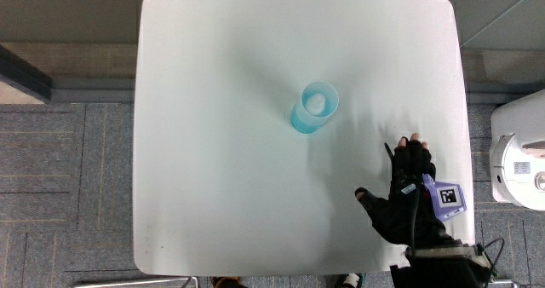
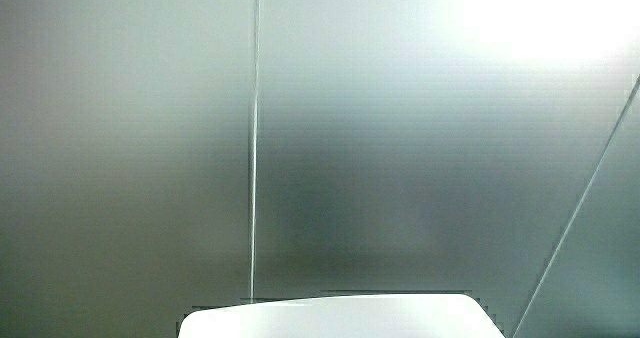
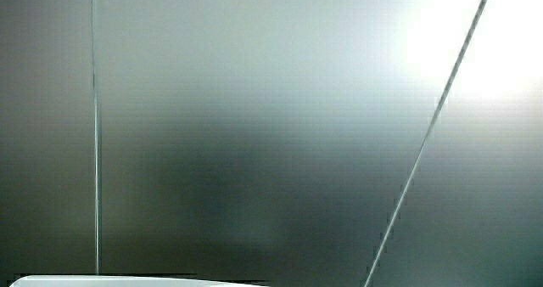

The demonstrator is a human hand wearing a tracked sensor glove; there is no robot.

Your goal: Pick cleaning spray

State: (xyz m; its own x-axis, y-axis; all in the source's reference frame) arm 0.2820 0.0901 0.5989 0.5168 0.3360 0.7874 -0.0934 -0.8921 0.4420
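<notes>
There's the one thing standing on the white tabletop: a pale blue, see-through container, upright, seen from straight above so its round rim faces the camera. It reads as a cup or tumbler from here; no spray head or trigger shows on it, so whether this is the cleaning spray I can't tell. It sits around the middle of the tabletop, with a soft shadow falling off it across the white surface.

Out from the container, nearer to the person, comes the hand in its black glove, well apart from the container and touching nothing but the tabletop. It lies flat near the tabletop's edge, fingers stretched forward and roughly together, thumb splayed out toward the container's side. Nothing in its grasp, palm down, relaxed and open. The small patterned cube rides on the back of the hand, and a dark cable runs along the glove toward the forearm, which reaches in over the edge nearest the person.

Both side views show mostly a pale wall, with only a sliver of the white tabletop in a side view, and neither the container nor the hand appears there
</notes>
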